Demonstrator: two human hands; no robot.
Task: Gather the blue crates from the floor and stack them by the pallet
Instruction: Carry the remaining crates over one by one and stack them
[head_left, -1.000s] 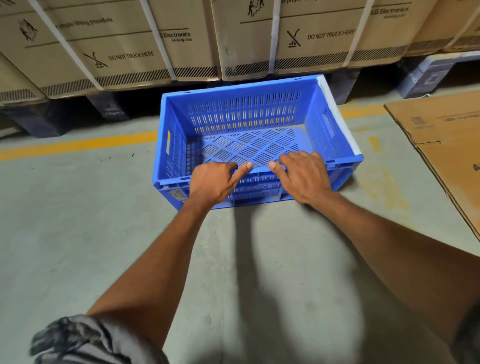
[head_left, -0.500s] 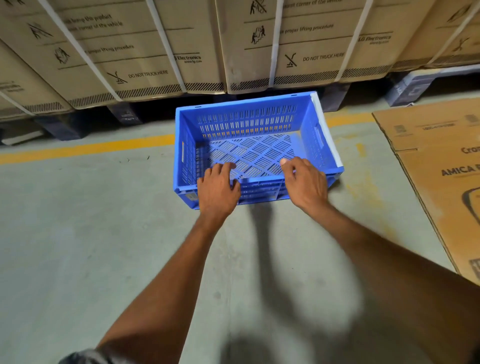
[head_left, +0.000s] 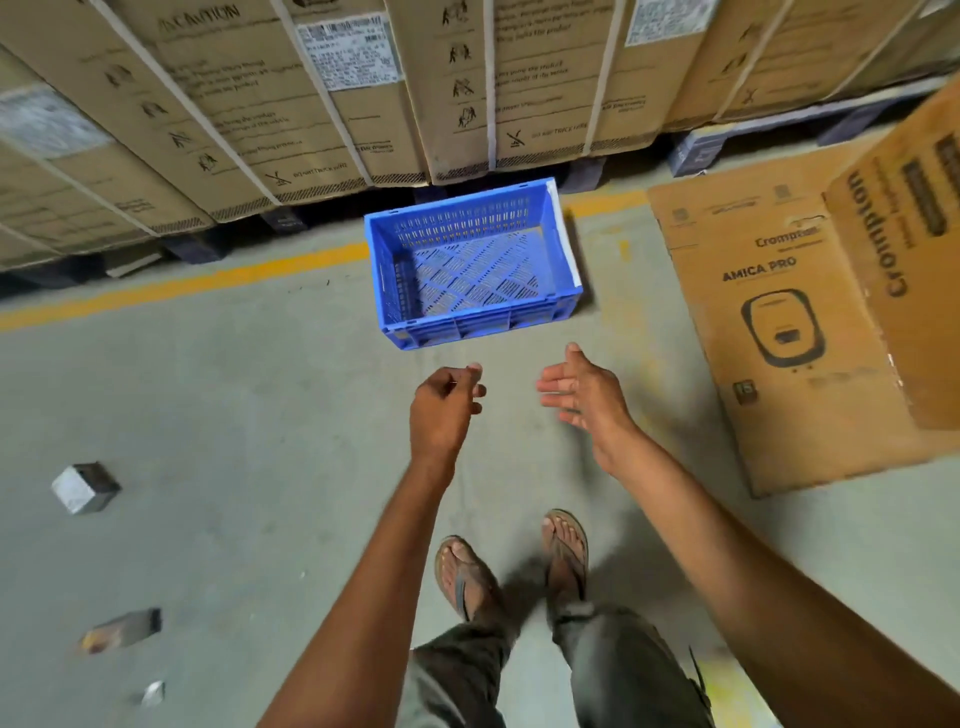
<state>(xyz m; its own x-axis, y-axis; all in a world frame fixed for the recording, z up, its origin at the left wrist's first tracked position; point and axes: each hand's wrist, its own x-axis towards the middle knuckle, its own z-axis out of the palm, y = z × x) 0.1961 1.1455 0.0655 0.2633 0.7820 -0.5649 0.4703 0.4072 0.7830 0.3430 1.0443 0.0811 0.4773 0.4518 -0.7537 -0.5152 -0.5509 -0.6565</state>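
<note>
Single head-worn wide-angle view, standing height, aimed forward and steeply down. Sandalled feet (head_left: 511, 564) at bottom centre; strapped brown cardboard cartons (head_left: 332, 104) across top, moderately near.

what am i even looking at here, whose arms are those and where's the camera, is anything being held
The camera is worn on a person's head and looks forward and down, so you see that person's own arms, legs and sandalled feet. There is no robot. The left hand is loosely curled and the right hand is open, palm turned inward; neither holds anything. Just ahead of them an empty blue crate sits upright on the concrete floor, across a yellow floor line. Behind it stand tall strapped cartons on dark pallets. To the right is an opened cardboard box printed with an appliance picture. A small grey block and a few scraps lie on the floor at left.
</note>
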